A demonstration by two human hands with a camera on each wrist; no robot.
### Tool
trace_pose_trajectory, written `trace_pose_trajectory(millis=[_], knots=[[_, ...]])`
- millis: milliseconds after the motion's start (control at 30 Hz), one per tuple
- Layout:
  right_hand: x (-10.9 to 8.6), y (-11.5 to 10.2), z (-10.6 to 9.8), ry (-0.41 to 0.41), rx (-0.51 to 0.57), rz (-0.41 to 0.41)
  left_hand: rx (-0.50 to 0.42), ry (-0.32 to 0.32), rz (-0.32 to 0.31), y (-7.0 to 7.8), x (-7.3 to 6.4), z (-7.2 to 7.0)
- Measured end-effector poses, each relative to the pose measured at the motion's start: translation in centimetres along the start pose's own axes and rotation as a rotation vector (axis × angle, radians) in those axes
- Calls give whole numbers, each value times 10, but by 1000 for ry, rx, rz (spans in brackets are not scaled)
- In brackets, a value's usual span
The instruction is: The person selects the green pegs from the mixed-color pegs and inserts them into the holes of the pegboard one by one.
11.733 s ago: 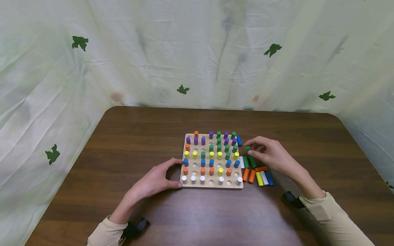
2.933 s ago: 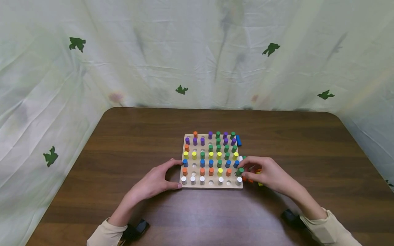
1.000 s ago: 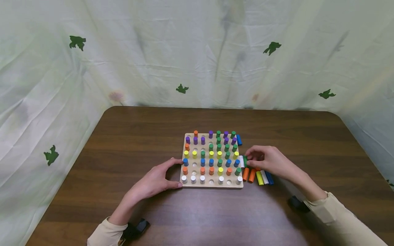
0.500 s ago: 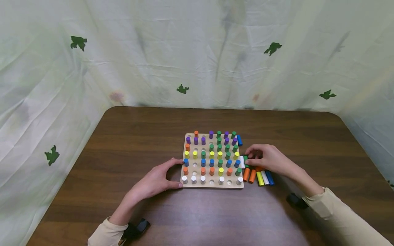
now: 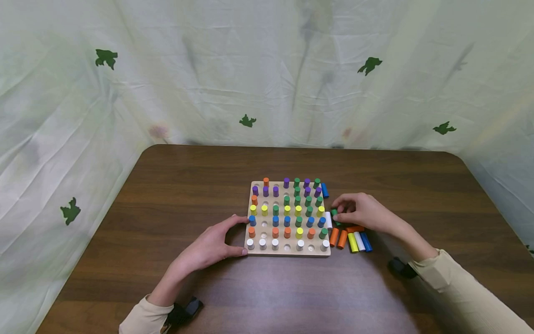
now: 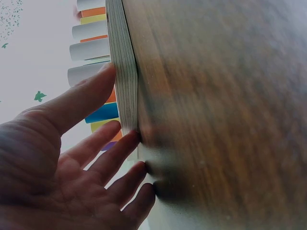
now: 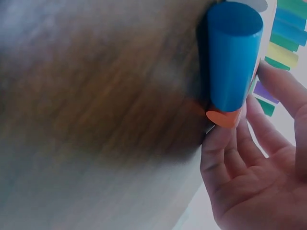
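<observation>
A square wooden pegboard [image 5: 280,253] stands on the table, with rows of white, orange, blue, yellow, green and purple pegs upright in it. My left hand [image 5: 212,243] touches the board's left side, thumb near the front corner and index finger beside a blue peg [image 5: 252,221]. Its fingers [image 6: 115,158] are stretched out in the left wrist view. Just right of the board, my right hand [image 5: 363,212] pinches a green peg [image 5: 335,214] between thumb and fingertips. That peg is hidden in the right wrist view, where a loose blue peg [image 7: 235,57] is in front.
Loose pegs lie along the board's right side: a white peg [image 5: 328,220], several orange ones, a yellow peg [image 5: 352,242], another white one and a blue one. A further blue peg [image 5: 325,190] lies by the back right corner. Some board holes are bare, such as one hole [image 5: 264,223].
Over the longer span, two green pegs have entered the board's fifth and sixth rows. Within the last second, the right hand has taken hold of another green peg and tilted it off its place.
</observation>
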State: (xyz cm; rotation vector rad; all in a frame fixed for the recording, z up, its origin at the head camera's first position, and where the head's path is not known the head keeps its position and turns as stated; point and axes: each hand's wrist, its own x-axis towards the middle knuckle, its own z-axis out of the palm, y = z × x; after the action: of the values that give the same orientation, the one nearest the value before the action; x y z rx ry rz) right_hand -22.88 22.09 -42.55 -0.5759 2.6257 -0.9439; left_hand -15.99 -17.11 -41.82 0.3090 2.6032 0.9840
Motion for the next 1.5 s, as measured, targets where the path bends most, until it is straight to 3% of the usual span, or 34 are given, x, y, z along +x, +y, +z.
trace_pose_trajectory(millis=[567,800,1067,1500], knots=[[-5,0,-1,-16,-44,-26,4,-1,-2,0,0,0],[-11,-6,1,28,-39,-58,12,-2,1,1,0,-1],[-21,-10,4,134,-9,-66,4,-3,-8,2,-1,-1],[-36,-19,8,116,68,-107,5,8,-6,1,-1,0]])
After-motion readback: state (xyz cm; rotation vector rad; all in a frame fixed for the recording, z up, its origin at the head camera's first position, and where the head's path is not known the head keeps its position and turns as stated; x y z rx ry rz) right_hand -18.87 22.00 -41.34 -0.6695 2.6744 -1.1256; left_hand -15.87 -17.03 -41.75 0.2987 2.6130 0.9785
